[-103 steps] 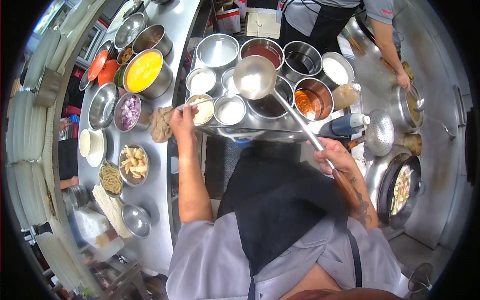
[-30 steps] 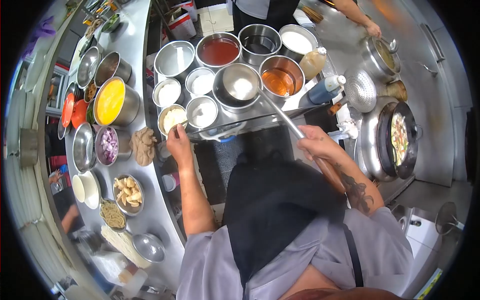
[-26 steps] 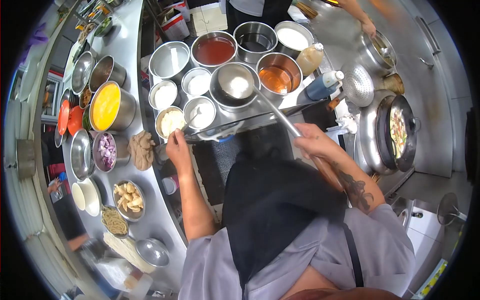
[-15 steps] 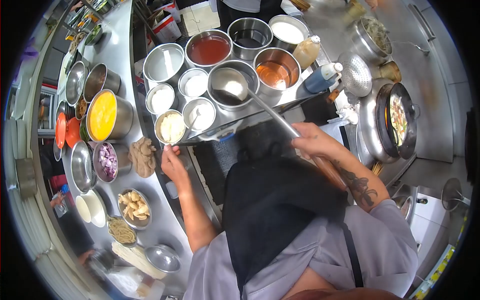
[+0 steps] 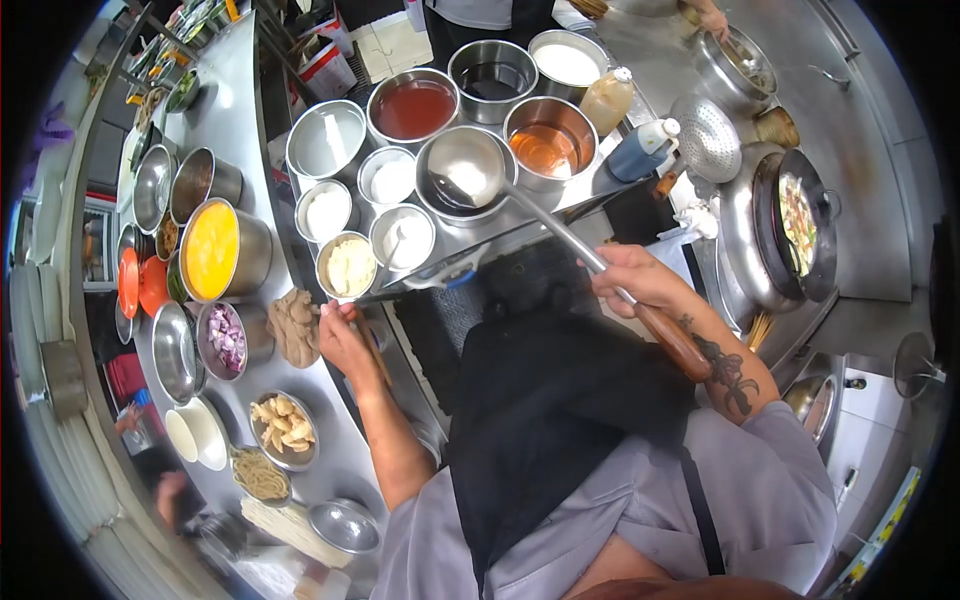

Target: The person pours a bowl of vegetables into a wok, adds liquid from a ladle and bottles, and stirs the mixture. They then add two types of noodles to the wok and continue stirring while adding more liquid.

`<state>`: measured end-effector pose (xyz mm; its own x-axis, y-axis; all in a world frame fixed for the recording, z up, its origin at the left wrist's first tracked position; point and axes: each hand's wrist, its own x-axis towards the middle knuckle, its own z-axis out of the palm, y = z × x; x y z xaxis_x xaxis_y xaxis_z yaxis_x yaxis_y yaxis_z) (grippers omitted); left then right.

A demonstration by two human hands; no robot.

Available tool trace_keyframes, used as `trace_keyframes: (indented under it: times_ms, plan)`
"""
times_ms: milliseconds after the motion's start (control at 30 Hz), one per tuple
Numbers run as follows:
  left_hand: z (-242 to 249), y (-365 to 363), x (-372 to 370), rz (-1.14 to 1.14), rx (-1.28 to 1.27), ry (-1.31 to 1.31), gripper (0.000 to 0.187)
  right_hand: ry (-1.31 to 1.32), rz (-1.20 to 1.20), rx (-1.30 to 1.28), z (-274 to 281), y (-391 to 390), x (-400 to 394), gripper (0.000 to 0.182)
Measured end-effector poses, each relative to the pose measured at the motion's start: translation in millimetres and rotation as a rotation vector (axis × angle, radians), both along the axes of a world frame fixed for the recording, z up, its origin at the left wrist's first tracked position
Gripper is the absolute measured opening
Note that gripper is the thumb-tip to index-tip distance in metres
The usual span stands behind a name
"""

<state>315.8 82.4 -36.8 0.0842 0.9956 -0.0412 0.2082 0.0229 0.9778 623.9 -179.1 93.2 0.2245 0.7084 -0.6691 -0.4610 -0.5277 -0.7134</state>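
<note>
A cook's right hand (image 5: 640, 283) is closed around the long metal shaft of a ladle (image 5: 467, 170), just above its wooden grip, at a crowded steel kitchen station seen from above. The ladle's bowl sits tilted inside a large steel pot (image 5: 466, 176) on the condiment rack, a little white seasoning in its hollow.

The left hand (image 5: 345, 337) rests low at the edge of the steel counter (image 5: 235, 110), beside a crumpled brown cloth (image 5: 295, 325); its fingers appear curled, but whether they grip anything cannot be told from this angle. Just above it stand a small tin of pale minced paste (image 5: 349, 265) and a tin of white powder (image 5: 402, 237) with a spoon standing in it.

Around the pot are a pot of red liquid (image 5: 413, 97), a pot of amber oil (image 5: 544, 140) and a dark squeeze bottle (image 5: 640, 152). On the counter to the left sit a pot of yellow beaten egg (image 5: 213, 250), a bowl of chopped red onion (image 5: 226, 338) and a bowl of fried pieces (image 5: 282, 424). To the right, a wok (image 5: 797, 228) holds food on the burner, with a perforated skimmer (image 5: 708, 138) lying near it. Another person's hand (image 5: 712, 17) works over a pot at the far end.
</note>
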Motion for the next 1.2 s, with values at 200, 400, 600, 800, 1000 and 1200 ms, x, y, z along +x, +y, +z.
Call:
trace_keyframes:
  times_ms: [200,400,600,800,1000,1200]
  plan:
    - [7,1,0,0.034,-0.021,-0.038,0.05,0.245,-0.079,0.056,-6,-10,-3,0.027]
    - [12,0,0,0.01,-0.042,-0.055,0.046,0.302,-0.087,0.011,-5,-4,-6,0.029]
    - [17,-6,-3,-0.035,0.042,-0.044,0.041,0.483,-0.104,0.077,-19,-10,5,0.028]
    - [35,-21,13,-0.061,0.074,-0.038,0.035,0.77,-0.171,0.204,-29,-29,15,0.028]
    - [60,-52,63,-0.131,0.072,-0.073,0.029,1.027,-0.187,0.473,-8,-83,35,0.036]
    - [75,-95,130,-0.249,0.072,-0.159,0.024,1.065,-0.348,0.792,23,-186,70,0.048]
